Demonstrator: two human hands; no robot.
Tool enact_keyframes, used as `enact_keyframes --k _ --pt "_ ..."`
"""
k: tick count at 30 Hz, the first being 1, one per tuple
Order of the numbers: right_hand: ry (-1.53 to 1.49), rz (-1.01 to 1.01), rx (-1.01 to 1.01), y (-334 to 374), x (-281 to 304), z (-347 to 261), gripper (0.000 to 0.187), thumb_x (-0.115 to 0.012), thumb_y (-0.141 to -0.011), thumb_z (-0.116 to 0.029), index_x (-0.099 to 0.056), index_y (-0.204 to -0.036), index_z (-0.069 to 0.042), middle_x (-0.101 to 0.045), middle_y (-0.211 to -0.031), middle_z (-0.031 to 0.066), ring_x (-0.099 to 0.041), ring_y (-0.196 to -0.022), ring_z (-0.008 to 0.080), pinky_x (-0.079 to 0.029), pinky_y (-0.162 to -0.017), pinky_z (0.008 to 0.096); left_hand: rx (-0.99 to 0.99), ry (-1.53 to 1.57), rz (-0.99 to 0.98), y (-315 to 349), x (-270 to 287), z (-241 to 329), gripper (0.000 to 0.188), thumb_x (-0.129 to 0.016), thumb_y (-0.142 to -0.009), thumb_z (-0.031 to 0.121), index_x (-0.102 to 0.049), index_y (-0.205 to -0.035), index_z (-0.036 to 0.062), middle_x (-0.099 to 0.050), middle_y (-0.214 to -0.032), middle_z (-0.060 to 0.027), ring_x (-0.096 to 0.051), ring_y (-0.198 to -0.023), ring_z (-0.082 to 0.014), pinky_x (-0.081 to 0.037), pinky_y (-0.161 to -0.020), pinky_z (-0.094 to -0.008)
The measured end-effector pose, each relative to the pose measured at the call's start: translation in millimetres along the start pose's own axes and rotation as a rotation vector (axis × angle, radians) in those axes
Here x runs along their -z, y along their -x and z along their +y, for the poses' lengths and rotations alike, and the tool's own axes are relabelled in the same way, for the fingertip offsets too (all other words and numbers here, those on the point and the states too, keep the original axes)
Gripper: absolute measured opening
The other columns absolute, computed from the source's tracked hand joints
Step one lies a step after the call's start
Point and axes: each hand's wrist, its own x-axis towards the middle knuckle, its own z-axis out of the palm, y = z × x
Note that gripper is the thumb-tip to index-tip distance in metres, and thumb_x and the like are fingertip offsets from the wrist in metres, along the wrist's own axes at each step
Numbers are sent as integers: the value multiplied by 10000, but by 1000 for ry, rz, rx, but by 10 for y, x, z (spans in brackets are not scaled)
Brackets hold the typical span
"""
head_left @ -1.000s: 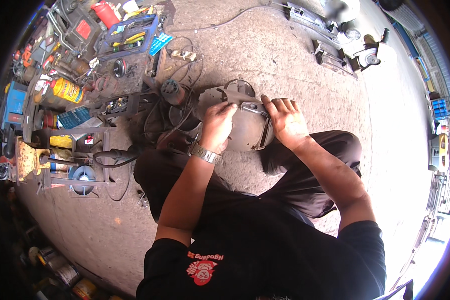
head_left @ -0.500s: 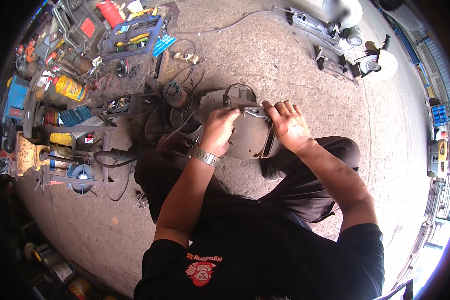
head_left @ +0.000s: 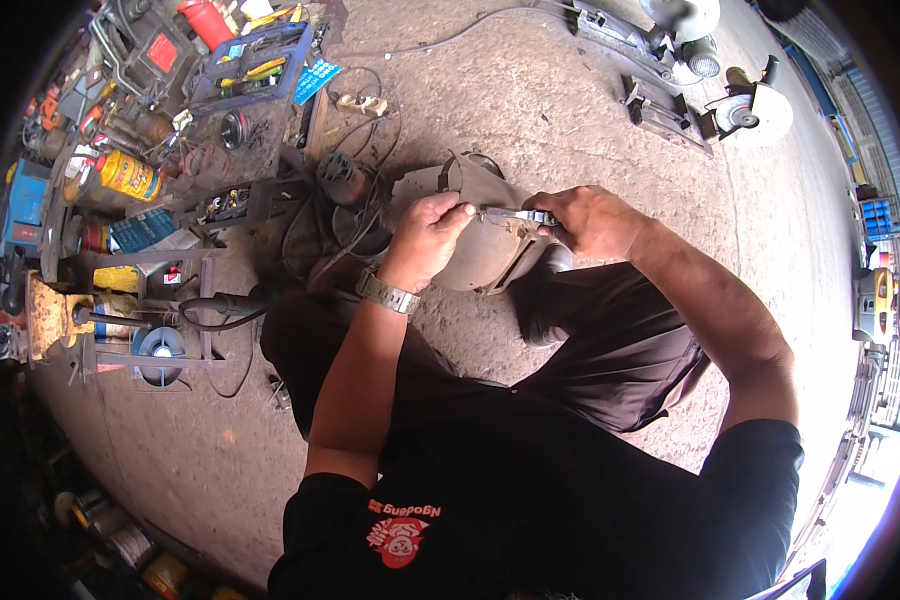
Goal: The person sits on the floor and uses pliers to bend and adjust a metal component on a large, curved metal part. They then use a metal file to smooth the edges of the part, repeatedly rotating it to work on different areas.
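Note:
A grey-brown, curved metal casing (head_left: 482, 258), scuffed and dusty, sits between my knees, with a flat plate and a ring-like part at its far end. My left hand (head_left: 422, 240) is closed on the casing's left side, thumb on top near its edge. My right hand (head_left: 592, 222) grips a silver tool (head_left: 532, 215) that looks like locking pliers. The tool's narrow end points left across the casing, close to my left thumb. Whether its jaws bite on the casing I cannot tell.
Left of the casing stand a dark cylindrical motor part (head_left: 342, 178) and loose cables. Farther left are a blue tool tray (head_left: 255, 68), a yellow tub (head_left: 130, 176) and a metal frame (head_left: 155, 258). A cut-off saw (head_left: 748, 115) stands at the far right on the concrete floor (head_left: 530, 90).
My right hand has turned and closed round the silver tool, its forearm swinging outward to the right. The casing has tilted and shifted slightly. My left hand has moved slightly left.

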Motion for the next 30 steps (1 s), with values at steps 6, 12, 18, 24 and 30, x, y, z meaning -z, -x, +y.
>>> enact_keyframes --k 6,12,18,24,30 --pt "-126 -149 -427 80 -95 -343 369 -591 -970 -238 -552 -1271 -28 -702 -972 275 -686 -984 438 -552 -873 504 -123 -466 203 7 -159 112 210 -631 -938 156 -575 -820 -8 -611 -730 -262 -605 -742 -486 -457 -579 -506" --pt "-221 -140 -461 78 -222 -607 345 -604 -958 -211 -558 -1235 -9 -701 -1008 269 -679 -1019 429 -539 -897 503 -194 -554 226 46 -170 108 170 -612 -942 129 -578 -829 6 -604 -688 -258 -622 -694 -476 -466 -573 -537" --pt "-203 -142 -481 36 -258 -644 354 -590 -989 -288 -560 -1214 -17 -699 -967 264 -677 -987 436 -530 -881 510 -194 -543 225 62 -193 151 150 -612 -938 110 -570 -833 11 -602 -669 -246 -626 -683 -468 -469 -570 -532" --pt "-208 -160 -494 34 -267 -654 371 -586 -993 -288 -540 -1218 3 -699 -980 264 -672 -1006 433 -528 -896 507 -208 -588 192 73 -200 161 143 -608 -943 102 -566 -846 7 -612 -694 -253 -625 -682 -470 -480 -575 -526" --pt "-291 -152 -445 47 -347 -572 382 -592 -983 -256 -512 -1232 21 -683 -1024 280 -649 -1045 448 -511 -916 504 -206 -566 169 91 -206 185 154 -601 -949 99 -546 -844 1 -612 -705 -261 -623 -695 -474 -476 -580 -534"
